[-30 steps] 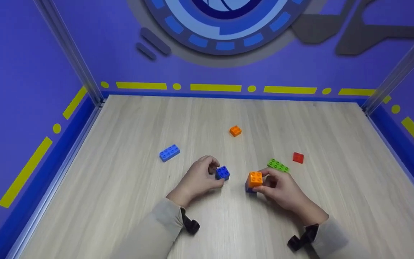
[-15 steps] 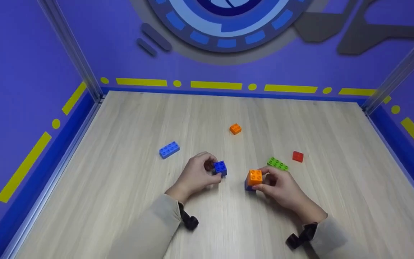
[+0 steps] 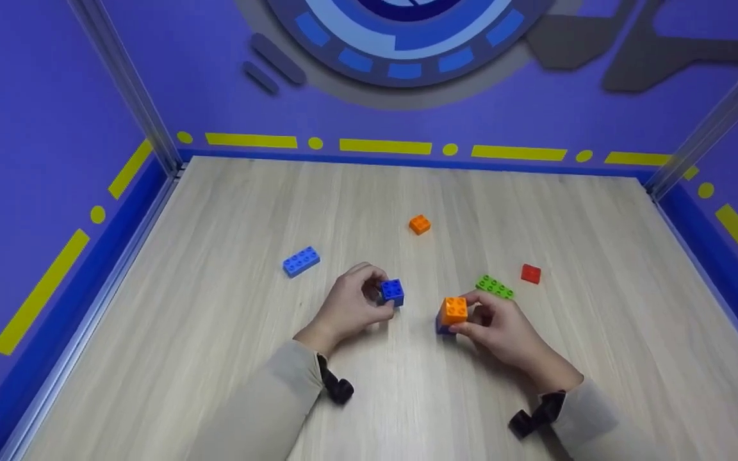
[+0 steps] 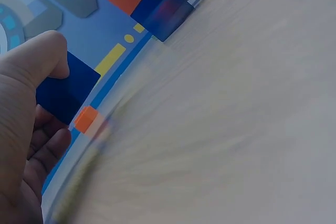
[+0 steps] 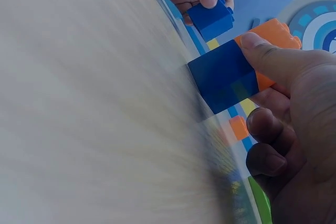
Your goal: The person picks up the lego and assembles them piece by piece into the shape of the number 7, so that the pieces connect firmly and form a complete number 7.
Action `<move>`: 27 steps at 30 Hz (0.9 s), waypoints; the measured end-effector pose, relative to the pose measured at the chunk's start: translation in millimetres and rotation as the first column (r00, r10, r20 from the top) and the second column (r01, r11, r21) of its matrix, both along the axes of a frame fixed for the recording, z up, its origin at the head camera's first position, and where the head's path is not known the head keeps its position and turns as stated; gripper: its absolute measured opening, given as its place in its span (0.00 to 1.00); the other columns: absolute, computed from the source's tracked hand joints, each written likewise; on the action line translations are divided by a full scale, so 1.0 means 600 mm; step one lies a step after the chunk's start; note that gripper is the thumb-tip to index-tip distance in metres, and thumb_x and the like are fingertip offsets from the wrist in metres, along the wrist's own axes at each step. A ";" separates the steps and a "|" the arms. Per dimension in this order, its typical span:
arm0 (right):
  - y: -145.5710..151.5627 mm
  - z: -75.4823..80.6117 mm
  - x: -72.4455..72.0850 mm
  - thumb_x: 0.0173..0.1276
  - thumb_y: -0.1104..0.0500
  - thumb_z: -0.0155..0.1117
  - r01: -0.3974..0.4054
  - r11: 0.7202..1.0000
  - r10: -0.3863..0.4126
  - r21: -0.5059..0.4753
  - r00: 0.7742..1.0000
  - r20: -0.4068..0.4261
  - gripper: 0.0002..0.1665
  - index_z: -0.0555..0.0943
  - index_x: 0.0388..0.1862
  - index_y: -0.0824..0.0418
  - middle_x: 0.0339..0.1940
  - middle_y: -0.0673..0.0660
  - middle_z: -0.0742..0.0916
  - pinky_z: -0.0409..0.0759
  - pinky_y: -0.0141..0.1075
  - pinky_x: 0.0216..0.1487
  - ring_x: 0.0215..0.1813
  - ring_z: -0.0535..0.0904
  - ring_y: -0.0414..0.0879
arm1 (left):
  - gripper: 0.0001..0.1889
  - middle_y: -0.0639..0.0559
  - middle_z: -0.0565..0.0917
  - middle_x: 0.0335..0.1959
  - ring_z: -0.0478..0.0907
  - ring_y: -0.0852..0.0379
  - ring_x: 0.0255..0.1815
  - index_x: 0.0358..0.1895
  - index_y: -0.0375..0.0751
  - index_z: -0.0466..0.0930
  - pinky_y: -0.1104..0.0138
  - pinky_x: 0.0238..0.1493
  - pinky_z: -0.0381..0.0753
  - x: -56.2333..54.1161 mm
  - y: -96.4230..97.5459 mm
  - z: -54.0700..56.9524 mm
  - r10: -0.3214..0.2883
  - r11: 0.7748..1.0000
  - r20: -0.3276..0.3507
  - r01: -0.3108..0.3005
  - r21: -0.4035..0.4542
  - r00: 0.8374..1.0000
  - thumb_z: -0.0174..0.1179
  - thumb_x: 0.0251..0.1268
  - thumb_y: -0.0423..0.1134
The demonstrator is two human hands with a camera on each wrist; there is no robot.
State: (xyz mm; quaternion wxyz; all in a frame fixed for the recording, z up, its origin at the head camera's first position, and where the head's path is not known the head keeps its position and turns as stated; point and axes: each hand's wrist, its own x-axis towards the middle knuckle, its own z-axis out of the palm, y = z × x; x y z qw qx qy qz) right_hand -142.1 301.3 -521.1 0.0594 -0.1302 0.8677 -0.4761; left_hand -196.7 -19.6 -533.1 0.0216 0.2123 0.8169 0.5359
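Observation:
My left hand (image 3: pixel 354 301) pinches a dark blue toy building brick (image 3: pixel 392 290) with two-by-two studs, thumb on the near side. In the left wrist view this blue brick (image 4: pixel 68 87) shows flat faces beside the thumb. To the right, my right hand (image 3: pixel 500 323) grips an orange brick (image 3: pixel 454 310) stacked on a second dark blue brick (image 3: pixel 444 325). In the right wrist view the thumb presses across the seam of the orange brick (image 5: pixel 273 32) and the blue brick (image 5: pixel 223 74) under it. The stack stands upright, close over the table. A short gap separates the two hands' bricks.
A light blue long brick (image 3: pixel 301 262) lies left on the wooden table (image 3: pixel 247 205). An orange brick (image 3: pixel 419 224) lies toward the back. A green long brick (image 3: pixel 494 287) is just beyond my right hand, near a red brick (image 3: pixel 531 274). Purple-blue walls (image 3: pixel 215 77) enclose the table.
My left hand, at first around the blue brick, now pinches it, turned a little and shifted slightly left. The right hand keeps its grip on the stack. The head view has tilted slightly downward.

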 end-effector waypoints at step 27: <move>0.001 -0.006 -0.001 0.71 0.53 0.85 -0.001 1.000 0.001 -0.003 1.000 -0.021 0.22 0.87 0.59 0.55 0.29 0.52 0.85 0.76 0.29 0.32 0.29 0.76 0.39 | 0.16 0.48 0.90 0.53 0.87 0.50 0.52 0.58 0.41 0.89 0.64 0.60 0.88 0.023 0.040 0.108 -0.129 0.986 -0.132 0.142 0.089 0.983 0.79 0.70 0.37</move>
